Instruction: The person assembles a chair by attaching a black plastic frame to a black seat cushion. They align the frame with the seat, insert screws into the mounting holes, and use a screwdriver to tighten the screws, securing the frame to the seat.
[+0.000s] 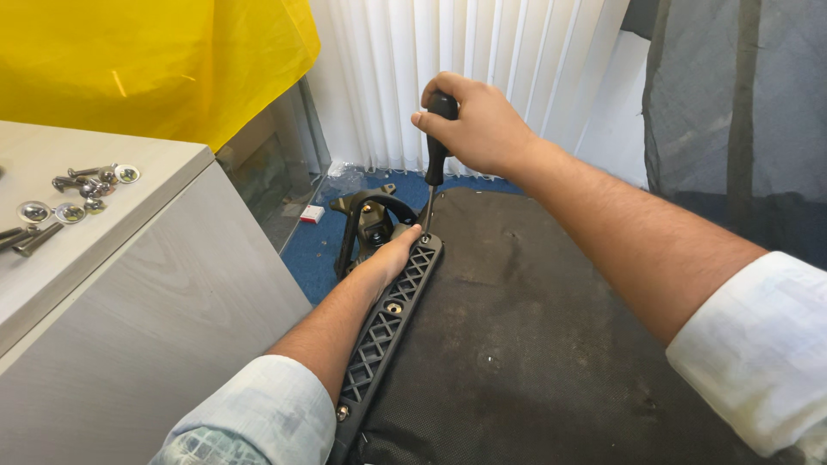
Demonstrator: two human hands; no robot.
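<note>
Screwdriver tip at the bracket hole too small to tell; bracket's near end cut off.

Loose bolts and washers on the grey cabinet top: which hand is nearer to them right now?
Left. The left hand rests on the black ribbed bracket, right of the bolts and washers. The right hand is farther right, gripping the screwdriver.

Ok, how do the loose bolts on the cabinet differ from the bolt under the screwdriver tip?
The loose bolts lie on their sides on the pale cabinet top, beside washers; the bolt under the screwdriver sits upright in the black bracket. No hand touches the loose bolts, while the right hand holds the screwdriver over the seated one and the left hand steadies the bracket. Both look metallic.
</note>
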